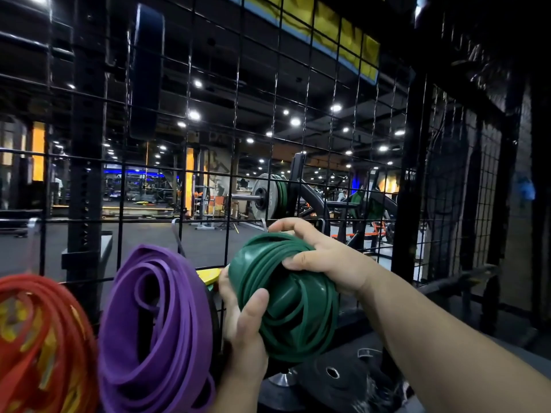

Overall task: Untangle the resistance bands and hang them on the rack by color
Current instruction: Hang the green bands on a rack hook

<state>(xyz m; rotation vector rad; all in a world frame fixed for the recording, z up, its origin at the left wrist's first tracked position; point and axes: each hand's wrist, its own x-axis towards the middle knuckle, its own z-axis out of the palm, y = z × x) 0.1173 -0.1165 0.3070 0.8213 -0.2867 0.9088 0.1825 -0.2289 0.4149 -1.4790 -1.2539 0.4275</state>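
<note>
A bundle of green resistance bands (286,296) is held up against the black wire grid rack (235,120). My left hand (244,326) grips its lower left side with the thumb across the front. My right hand (319,257) grips the top right, fingers curled over the loops near a metal hook (264,225). Purple bands (155,320) hang in loops to the left of the green ones. Red bands (38,338) hang at the far left, with yellow showing behind them.
Another metal hook (176,234) juts from the grid above the purple bands. Black weight plates (334,380) lie below the green bundle. A loaded barbell (262,195) and gym machines stand behind the grid. A yellow plate edge (208,275) shows between purple and green.
</note>
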